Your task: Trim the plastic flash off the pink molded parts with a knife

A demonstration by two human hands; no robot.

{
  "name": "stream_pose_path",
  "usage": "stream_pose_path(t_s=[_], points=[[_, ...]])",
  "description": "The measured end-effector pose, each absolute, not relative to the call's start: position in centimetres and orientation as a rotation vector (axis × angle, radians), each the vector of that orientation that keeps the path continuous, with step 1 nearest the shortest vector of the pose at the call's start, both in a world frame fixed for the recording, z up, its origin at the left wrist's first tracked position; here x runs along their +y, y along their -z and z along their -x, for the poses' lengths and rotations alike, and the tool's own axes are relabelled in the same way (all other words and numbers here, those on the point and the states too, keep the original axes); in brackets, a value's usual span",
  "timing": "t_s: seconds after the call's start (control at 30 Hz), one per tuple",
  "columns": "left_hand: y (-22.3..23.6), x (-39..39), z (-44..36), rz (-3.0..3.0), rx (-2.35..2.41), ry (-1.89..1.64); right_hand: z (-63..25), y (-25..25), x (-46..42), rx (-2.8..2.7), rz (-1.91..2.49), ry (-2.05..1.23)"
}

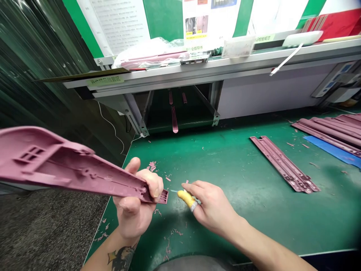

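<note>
My left hand (pixel 138 210) is closed around the narrow end of a long pink plastic molded part (pixel 93 173). This part is tilted, its hollow ribbed side toward me and its wide end reaching off to the left. Just right of its narrow tip is my right hand (pixel 211 207), closed in a pinch on a thin knife blade (pixel 174 191). The blade points at the tip with a small gap between; its handle is hidden in the fingers. A yellow covering (pixel 186 198) wraps my right thumb. A small pink scrap (pixel 187 181) shows by the index finger.
Pink shavings (pixel 152 165) lie scattered on the green table (pixel 225 162). Two slim pink parts (pixel 284 165) rest at right, with more stacked pink parts (pixel 332 131) on blue sheeting (pixel 332 148) beyond. A metal shelf (pixel 242 62) crosses the back, above a tray (pixel 191 116) holding pink pieces.
</note>
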State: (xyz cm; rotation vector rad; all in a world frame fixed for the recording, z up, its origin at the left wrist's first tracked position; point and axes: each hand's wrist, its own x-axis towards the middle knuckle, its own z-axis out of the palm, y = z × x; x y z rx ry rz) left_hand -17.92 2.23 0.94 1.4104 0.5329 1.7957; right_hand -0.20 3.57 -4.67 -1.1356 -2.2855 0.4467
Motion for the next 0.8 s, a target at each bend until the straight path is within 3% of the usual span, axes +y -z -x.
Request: stream_pose_path(t_s=[0.57,0.8], points=[[0.5,1.7,18.0,-1.653,0.567,-1.651,1.5,2.1,2.8,-2.455,1.326,-0.235],[-1.5,2.1,17.9,-1.4,0.554,-1.819,0.1,3.8,3.5,-2.161,1.039,-0.582]])
